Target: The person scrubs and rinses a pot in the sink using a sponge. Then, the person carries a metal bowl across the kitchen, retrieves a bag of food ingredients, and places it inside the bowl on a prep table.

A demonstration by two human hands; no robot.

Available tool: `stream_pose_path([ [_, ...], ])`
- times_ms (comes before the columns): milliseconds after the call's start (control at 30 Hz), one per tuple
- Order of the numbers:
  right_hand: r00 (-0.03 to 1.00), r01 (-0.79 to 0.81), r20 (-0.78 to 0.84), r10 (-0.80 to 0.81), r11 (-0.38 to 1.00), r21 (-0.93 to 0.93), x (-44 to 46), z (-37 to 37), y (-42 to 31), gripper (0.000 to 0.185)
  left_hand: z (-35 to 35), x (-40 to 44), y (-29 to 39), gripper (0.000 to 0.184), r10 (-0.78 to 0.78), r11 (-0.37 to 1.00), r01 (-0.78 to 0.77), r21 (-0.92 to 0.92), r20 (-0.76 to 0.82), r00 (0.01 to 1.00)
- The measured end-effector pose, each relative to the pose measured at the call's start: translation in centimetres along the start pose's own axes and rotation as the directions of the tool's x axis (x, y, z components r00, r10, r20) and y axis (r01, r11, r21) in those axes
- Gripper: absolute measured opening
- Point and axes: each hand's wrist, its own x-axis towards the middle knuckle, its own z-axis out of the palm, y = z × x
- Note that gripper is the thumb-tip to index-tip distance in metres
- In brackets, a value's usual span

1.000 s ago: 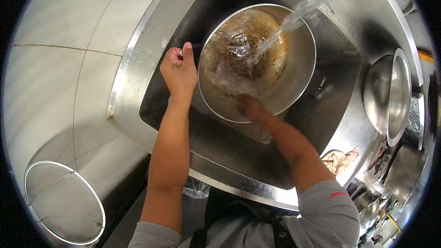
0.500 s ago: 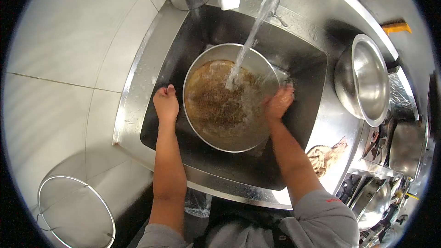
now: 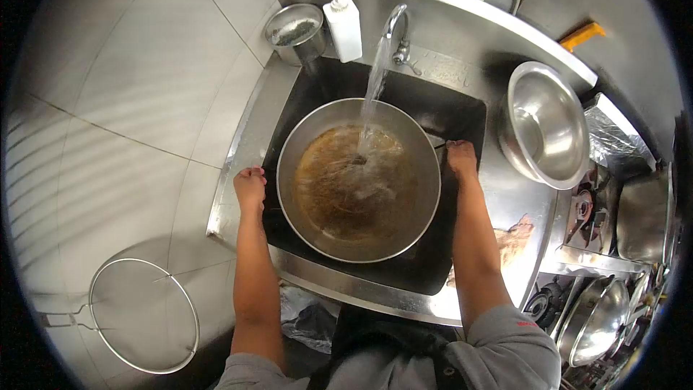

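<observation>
A large round metal pan (image 3: 294, 235) holds brown, swirling water over the sink (image 3: 440, 263). Clear water pours into it from the curved faucet (image 3: 396, 20). At the pan's left side, my left hand (image 3: 250, 186) is closed on its handle, which is mostly hidden by the fingers and the dark basin. My right hand (image 3: 461, 157) is closed around the handle on the right side, where a thin dark part shows between the fingers and the pan wall.
A white pump bottle (image 3: 345, 32) and a small metal pot (image 3: 296, 36) stand behind the sink. On the right counter are a steel bowl (image 3: 546, 126) and a brown, crumpled item (image 3: 514, 238). A round wire frame (image 3: 94, 302) is at lower left; stove burners (image 3: 545, 300) are at lower right.
My right hand has moved from inside the pan to its right handle. The dirty water swirls across the pan. The view has shifted, bringing the faucet, bottle and small pot into sight.
</observation>
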Motion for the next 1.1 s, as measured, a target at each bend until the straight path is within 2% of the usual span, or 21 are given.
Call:
stream_pose_path([
  [33, 1.000, -0.001, -0.024, 0.003, 0.998, 0.069, -2.1, -3.9, -2.3, 0.046, -0.2, 0.3, 0.0, 0.024, 0.017, 1.000, -0.017, 0.013, -0.005, 1.000],
  [67, 0.972, 0.145, -0.184, -0.149, 0.989, -0.035, -5.5, -8.0, -5.1, 0.039, -0.2, 0.2, 0.1, 0.024, 0.014, 0.999, -0.014, 0.036, -0.007, 1.000],
  [167, 0.987, 0.067, -0.155, -0.047, 0.990, 0.127, -7.1, -13.4, -6.5, 0.032, 0.6, -0.1, -0.9, 0.025, -0.001, 0.998, 0.001, 0.056, 0.000, 1.000],
  [200, 0.986, 0.063, -0.167, -0.017, 0.960, 0.272, -8.1, -14.8, -7.3, 0.027, 1.2, 0.1, -2.0, 0.025, -0.016, 0.999, 0.016, 0.035, 0.005, 1.000],
  [300, 0.971, 0.216, -0.179, -0.158, 0.902, 0.374, -10.8, -18.8, -9.3, 0.028, 3.7, 0.8, -5.4, 0.022, -0.008, 0.999, 0.009, -0.047, 0.034, 0.999],
  [333, 0.911, 0.341, -0.329, -0.247, 0.901, 0.267, -12.5, -19.9, -10.7, 0.026, 4.8, 0.8, -6.8, 0.021, 0.001, 0.997, 0.003, -0.078, 0.047, 0.999],
  [400, 0.942, 0.315, -0.260, -0.212, 0.822, 0.474, -15.6, -21.3, -13.5, 0.020, 6.8, 0.1, -9.1, 0.018, -0.154, 0.981, 0.162, -0.103, 0.086, 0.984],
  [467, 0.885, 0.460, -0.320, -0.338, 0.738, 0.493, -17.6, -20.3, -15.0, 0.018, 9.9, 0.6, -14.8, 0.017, -0.272, 0.939, 0.287, -0.189, 0.103, 0.957],
  [500, 0.819, 0.564, -0.389, -0.422, 0.713, 0.416, -17.9, -18.0, -14.9, 0.016, 11.7, 1.4, -17.5, 0.020, -0.319, 0.904, 0.335, -0.266, 0.102, 0.942],
  [533, 0.782, 0.622, -0.385, -0.490, 0.648, 0.440, -20.4, -18.9, -17.1, 0.013, 13.2, 0.9, -18.8, 0.020, -0.383, 0.849, 0.406, -0.339, 0.136, 0.914],
  [567, 0.857, 0.513, -0.221, -0.465, 0.741, 0.432, -23.3, -20.7, -19.2, 0.012, 14.3, -0.3, -18.4, 0.021, -0.445, 0.764, 0.501, -0.407, 0.230, 0.866],
  [600, 0.822, 0.560, -0.181, -0.541, 0.708, 0.430, -24.7, -20.3, -19.6, 0.012, 15.3, -1.6, -18.0, 0.021, -0.485, 0.665, 0.588, -0.460, 0.333, 0.809],
  [633, 0.761, 0.646, -0.210, -0.614, 0.686, 0.334, -26.3, -20.0, -20.3, 0.011, 16.1, -2.7, -17.6, 0.022, -0.501, 0.568, 0.658, -0.495, 0.427, 0.753],
  [667, 0.667, 0.733, -0.168, -0.726, 0.598, 0.324, -27.3, -19.4, -20.3, 0.011, 16.8, -3.6, -17.1, 0.023, -0.480, 0.508, 0.685, -0.522, 0.489, 0.728],
  [700, 0.534, 0.841, -0.237, -0.811, 0.480, 0.250, -28.6, -19.2, -20.2, 0.015, 17.6, -4.2, -16.3, 0.023, -0.450, 0.452, 0.703, -0.548, 0.541, 0.711],
  [733, 0.479, 0.858, -0.139, -0.867, 0.429, 0.281, -29.6, -19.1, -20.2, 0.018, 18.3, -4.8, -15.6, 0.024, -0.422, 0.401, 0.719, -0.567, 0.582, 0.695],
  [800, 0.439, 0.875, -0.077, -0.895, 0.406, 0.263, -32.0, -18.8, -20.1, 0.023, 19.8, -5.2, -13.5, 0.025, -0.352, 0.334, 0.733, -0.592, 0.643, 0.680],
  [933, 0.299, 0.937, -0.047, -0.953, 0.284, 0.204, -35.1, -18.8, -19.2, 0.038, 20.9, -5.4, -10.3, 0.028, -0.253, 0.281, 0.746, -0.604, 0.703, 0.665],
  [1033, 0.263, 0.956, 0.007, -0.965, 0.261, 0.133, -36.6, -20.2, -19.0, 0.044, 20.8, -4.9, -8.7, 0.030, -0.222, 0.301, 0.733, -0.610, 0.703, 0.675],
  [1100, 0.228, 0.973, -0.111, -0.967, 0.221, 0.067, -36.3, -21.6, -19.1, 0.043, 19.6, -4.2, -8.2, 0.032, -0.228, 0.346, 0.711, -0.612, 0.681, 0.696],
])
